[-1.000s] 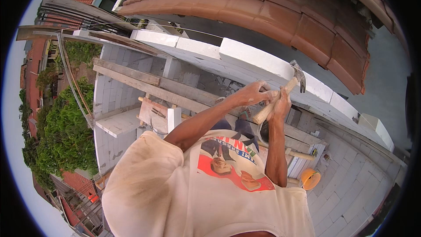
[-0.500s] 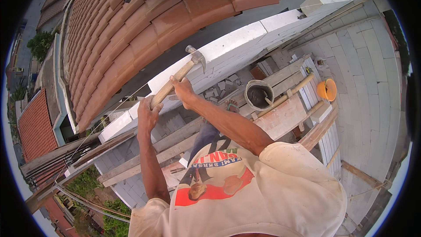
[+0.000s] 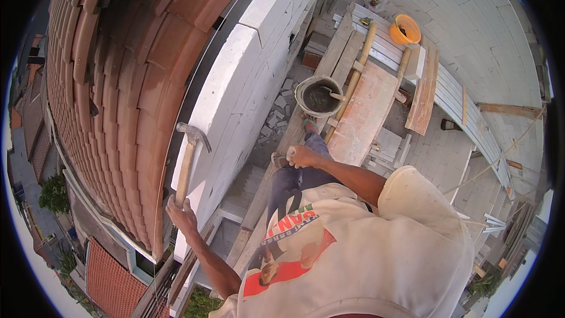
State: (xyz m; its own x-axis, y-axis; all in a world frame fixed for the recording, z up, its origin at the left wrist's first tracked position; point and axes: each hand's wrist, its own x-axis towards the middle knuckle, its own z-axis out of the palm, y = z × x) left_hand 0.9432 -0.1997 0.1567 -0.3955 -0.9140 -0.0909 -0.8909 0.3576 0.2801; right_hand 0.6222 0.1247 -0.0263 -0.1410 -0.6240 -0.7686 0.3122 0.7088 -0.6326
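Note:
A claw hammer [image 3: 186, 168] with a wooden handle is held near the handle's lower end by my left hand [image 3: 182, 214]. Its metal head points away from me, over the edge of the white block wall [image 3: 226, 85]. My right hand [image 3: 301, 156] is off the hammer, fingers curled in above my legs, and I see nothing in it. Closest to that hand is a bucket [image 3: 319, 103] of dark grey mortar with a tool handle sticking out, standing beyond it near my feet.
Clay roof tiles [image 3: 129, 94] rise just left of the wall. Planks [image 3: 338, 53], bamboo poles [image 3: 366, 47] and a dusty board [image 3: 364, 115] form a platform. An orange bucket [image 3: 405, 29] stands farther off. Broken block pieces [image 3: 275, 119] lie at the wall's foot.
My right hand has let go of the hammer and moved back toward my body. The left hand keeps the hammer, now lower in view. The whole view has turned toward the right.

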